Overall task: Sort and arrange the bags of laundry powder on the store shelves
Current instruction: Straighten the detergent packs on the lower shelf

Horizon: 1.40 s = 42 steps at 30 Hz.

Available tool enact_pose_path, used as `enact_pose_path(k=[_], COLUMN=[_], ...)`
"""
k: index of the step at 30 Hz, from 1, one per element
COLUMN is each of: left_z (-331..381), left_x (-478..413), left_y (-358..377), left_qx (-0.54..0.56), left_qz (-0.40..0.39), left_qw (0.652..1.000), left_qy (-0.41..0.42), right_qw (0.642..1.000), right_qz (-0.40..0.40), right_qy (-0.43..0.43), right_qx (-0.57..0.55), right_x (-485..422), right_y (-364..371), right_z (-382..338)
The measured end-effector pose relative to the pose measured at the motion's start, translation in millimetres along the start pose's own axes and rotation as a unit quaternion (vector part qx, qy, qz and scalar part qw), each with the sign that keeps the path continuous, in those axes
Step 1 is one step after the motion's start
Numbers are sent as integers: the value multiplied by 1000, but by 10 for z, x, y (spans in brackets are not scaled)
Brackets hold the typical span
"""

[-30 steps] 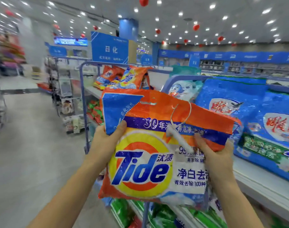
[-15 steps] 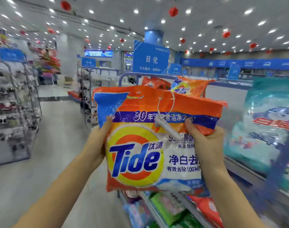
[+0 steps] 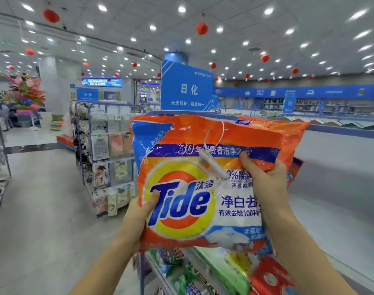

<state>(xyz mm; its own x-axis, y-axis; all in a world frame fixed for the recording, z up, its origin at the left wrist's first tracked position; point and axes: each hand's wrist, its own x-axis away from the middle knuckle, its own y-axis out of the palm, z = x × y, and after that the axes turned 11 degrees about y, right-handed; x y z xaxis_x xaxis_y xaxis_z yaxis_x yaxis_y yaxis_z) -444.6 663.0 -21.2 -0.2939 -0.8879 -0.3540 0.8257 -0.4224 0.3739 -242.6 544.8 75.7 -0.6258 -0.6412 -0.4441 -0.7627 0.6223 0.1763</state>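
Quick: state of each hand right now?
Left hand: grips the Tide bag.
Right hand: grips the same bag.

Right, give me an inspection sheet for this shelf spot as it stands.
Surface: white shelf top behind the bag, blurred.
Job's things: orange Tide bag held upright, front facing the camera.
Clutter: green bag and red bag below the held bag.
Grippers: left hand grips the bag's left edge; right hand grips its right side.
Cables: nothing seen; white tag hangs on a thin loop from the bag.
Surroundings: blue sign, goods rack at left, red lanterns overhead.
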Motion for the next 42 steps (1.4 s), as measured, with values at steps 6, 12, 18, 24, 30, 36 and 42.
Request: enact_pose_path(k=[6,12,18,24,30,36,42], left_z=[-260,-595,-855,-1378,-1634,-1641,-1621], left_x=[-1236,-2141,-2793,-3010,-3007,-3058,-3099], left_y=[372,803,1285,1327,1349,1375,1368], left_qx=[20,72,71,19,-29,-65,-66], left_qz=[-30,-85,-259,-341,-355,-383,-416], left_qw=[999,992,961,932,916,895,872], left_qy=[-25,-62,-67,-125,-184,-220,-248], right_qw=[996,979,980,960,929,896,839], right_qz=[-13,-25,122,184,251,302,368], right_qy=[53,162,113,152,192,174,184], right_qx=[73,125,111,144,194,275,356], right_x=[-1112,-1380,-1375,-1171,-1162,-1173,-1044], right_y=[-91,-376,-488,-497,-473,-362,-226], right_z=[142,625,767,1121,1343,1358,1263])
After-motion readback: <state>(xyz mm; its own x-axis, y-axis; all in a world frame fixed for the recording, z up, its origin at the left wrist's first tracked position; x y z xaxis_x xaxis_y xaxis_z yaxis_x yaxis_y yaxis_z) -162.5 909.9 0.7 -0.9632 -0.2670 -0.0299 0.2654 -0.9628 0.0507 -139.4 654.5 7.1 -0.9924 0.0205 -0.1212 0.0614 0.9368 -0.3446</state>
